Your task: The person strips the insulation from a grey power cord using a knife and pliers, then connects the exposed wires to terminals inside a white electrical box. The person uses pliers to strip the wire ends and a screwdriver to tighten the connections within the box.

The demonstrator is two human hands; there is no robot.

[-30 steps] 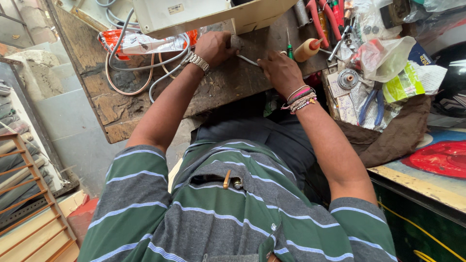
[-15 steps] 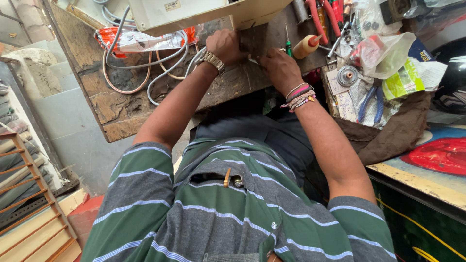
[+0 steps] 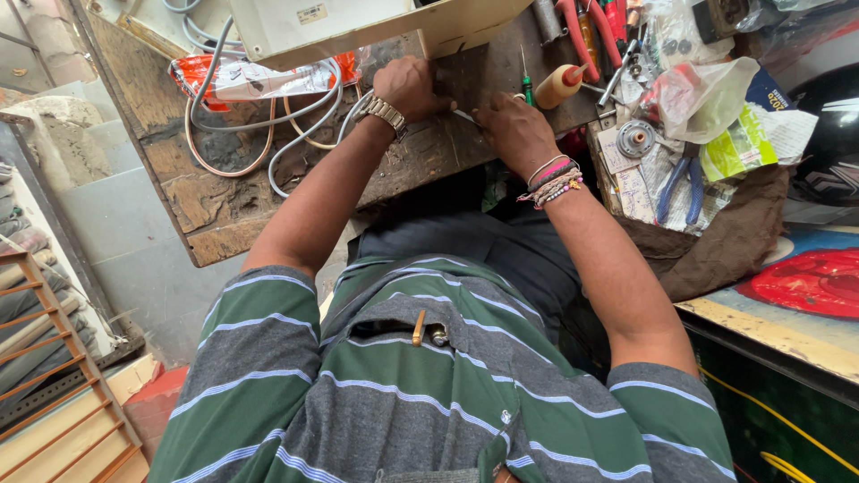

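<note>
Left hand [image 3: 407, 87] shifted right, fisted at cream casing [image 3: 376, 27] | right hand [image 3: 512, 125] pinches thin tool [image 3: 463, 114] | orange-white packet [image 3: 259, 79] behind cables

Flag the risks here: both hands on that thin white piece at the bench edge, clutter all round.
1. The thin white piece bridges left hand and right hand near the bench edge; it may slip off.
2. Looped cables beside the left wrist could snag.
3. The small screwdriver stands close; easily knocked.

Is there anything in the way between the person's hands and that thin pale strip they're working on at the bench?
Nothing visible. The left hand and right hand meet right at the thin pale strip on the wooden bench. The loose cables lie to the left, the green screwdriver behind.
</note>
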